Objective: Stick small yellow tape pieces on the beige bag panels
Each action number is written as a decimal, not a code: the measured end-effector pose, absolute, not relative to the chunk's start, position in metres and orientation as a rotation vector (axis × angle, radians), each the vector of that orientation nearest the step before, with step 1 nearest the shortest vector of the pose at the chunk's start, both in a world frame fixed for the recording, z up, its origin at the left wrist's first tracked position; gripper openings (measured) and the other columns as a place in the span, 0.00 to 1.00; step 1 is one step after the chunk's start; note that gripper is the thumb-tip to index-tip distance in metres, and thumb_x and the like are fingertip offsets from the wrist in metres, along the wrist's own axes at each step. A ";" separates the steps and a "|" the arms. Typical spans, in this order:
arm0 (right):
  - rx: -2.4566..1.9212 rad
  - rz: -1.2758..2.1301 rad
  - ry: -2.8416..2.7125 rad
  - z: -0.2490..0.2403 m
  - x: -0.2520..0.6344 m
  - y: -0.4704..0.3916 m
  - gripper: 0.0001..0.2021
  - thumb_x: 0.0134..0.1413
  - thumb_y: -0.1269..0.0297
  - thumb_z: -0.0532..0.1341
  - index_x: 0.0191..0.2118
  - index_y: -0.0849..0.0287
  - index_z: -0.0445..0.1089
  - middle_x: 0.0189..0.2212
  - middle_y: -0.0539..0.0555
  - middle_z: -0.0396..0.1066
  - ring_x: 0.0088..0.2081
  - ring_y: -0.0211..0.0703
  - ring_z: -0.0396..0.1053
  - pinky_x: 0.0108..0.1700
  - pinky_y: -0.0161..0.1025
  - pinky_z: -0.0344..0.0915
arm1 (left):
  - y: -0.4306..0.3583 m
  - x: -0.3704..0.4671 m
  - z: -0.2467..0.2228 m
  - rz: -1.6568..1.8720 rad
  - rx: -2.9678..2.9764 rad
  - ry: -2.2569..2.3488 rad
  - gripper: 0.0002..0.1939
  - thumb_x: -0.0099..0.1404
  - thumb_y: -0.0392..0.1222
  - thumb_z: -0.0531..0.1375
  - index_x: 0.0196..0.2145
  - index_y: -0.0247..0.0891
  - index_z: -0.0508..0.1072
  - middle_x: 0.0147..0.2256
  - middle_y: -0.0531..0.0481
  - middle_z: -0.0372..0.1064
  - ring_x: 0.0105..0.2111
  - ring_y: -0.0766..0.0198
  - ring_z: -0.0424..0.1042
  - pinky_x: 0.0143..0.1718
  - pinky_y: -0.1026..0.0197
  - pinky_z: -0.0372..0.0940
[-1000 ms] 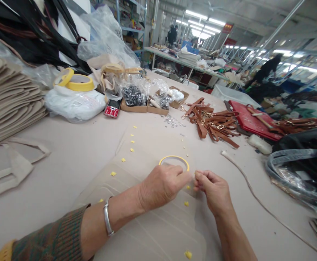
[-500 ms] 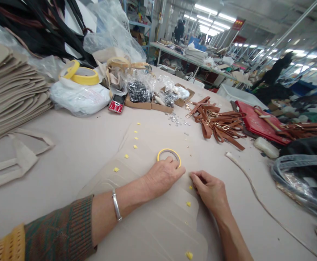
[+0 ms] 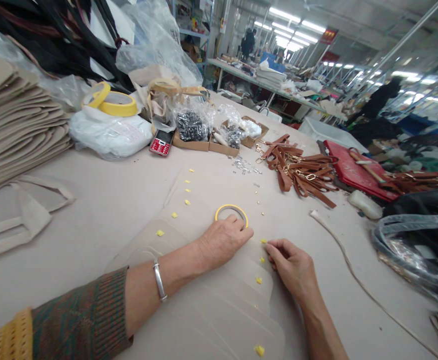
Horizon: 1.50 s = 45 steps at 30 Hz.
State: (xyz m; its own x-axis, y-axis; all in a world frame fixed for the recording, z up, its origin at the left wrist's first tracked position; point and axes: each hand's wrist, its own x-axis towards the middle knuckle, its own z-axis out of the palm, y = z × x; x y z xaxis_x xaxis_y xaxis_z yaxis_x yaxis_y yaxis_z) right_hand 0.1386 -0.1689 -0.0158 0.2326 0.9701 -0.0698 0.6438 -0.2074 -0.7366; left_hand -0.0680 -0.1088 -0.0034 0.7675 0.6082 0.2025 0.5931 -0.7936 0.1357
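My left hand (image 3: pixel 224 241) is closed on the near edge of a yellow tape roll (image 3: pixel 219 210), above overlapping beige panels (image 3: pixel 211 195). My right hand (image 3: pixel 292 262) is pinched at the panels' right edge, its fingertips beside a small yellow tape piece (image 3: pixel 264 241); whether anything is between them is too small to tell. Several yellow tape bits lie along both sides of the panels, one of them at the lower right (image 3: pixel 259 350). Small gold studs (image 3: pixel 263 214) show near the upper right edge.
Stacked beige pieces (image 3: pixel 19 125) stand at the left, beside tape rolls (image 3: pixel 119 104) on a white bag (image 3: pixel 109 132). Behind are boxes of black hardware (image 3: pixel 192 125). Brown straps (image 3: pixel 297 167), a red pad (image 3: pixel 354 167) and a pale cord (image 3: pixel 348 260) lie to the right.
A yellow tape piece now shows beside my right fingertips, where none was visible before. My right hand has shifted slightly right, and my left hand and the roll slightly left.
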 end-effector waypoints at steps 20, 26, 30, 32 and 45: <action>-1.724 0.550 -1.814 0.002 0.128 -0.166 0.14 0.57 0.56 0.57 0.33 0.58 0.76 0.27 0.52 0.76 0.29 0.41 0.71 0.31 0.35 0.65 | -0.108 -0.079 0.004 0.844 2.554 0.780 0.18 0.71 0.36 0.50 0.57 0.39 0.58 0.43 0.48 0.73 0.42 0.62 0.73 0.44 0.61 0.68; -1.341 0.343 -1.867 0.005 0.103 -0.163 0.09 0.59 0.68 0.55 0.41 0.57 0.72 0.36 0.55 0.75 0.37 0.41 0.72 0.40 0.37 0.68 | -0.114 -0.076 0.002 0.733 2.579 0.824 0.22 0.71 0.39 0.52 0.60 0.37 0.53 0.43 0.44 0.74 0.41 0.59 0.74 0.41 0.58 0.70; -1.328 0.219 -1.957 0.002 0.098 -0.164 0.08 0.59 0.71 0.53 0.35 0.57 0.70 0.30 0.52 0.74 0.32 0.38 0.71 0.36 0.34 0.66 | -0.116 -0.076 0.004 0.707 2.564 0.820 0.18 0.70 0.37 0.51 0.57 0.36 0.55 0.42 0.45 0.73 0.41 0.59 0.74 0.40 0.60 0.69; -1.336 0.152 -1.966 0.000 0.098 -0.165 0.07 0.58 0.72 0.54 0.34 0.57 0.69 0.27 0.50 0.73 0.27 0.36 0.70 0.33 0.33 0.65 | -0.116 -0.076 0.008 0.679 2.562 0.816 0.15 0.70 0.36 0.52 0.53 0.37 0.58 0.41 0.47 0.73 0.41 0.60 0.73 0.40 0.61 0.67; -1.610 0.465 -1.479 0.021 0.096 -0.155 0.09 0.51 0.59 0.59 0.27 0.58 0.72 0.18 0.49 0.71 0.19 0.37 0.67 0.24 0.32 0.63 | -0.100 -0.060 0.030 0.616 2.740 0.903 0.04 0.67 0.35 0.53 0.34 0.39 0.65 0.29 0.54 0.66 0.29 0.64 0.66 0.27 0.65 0.58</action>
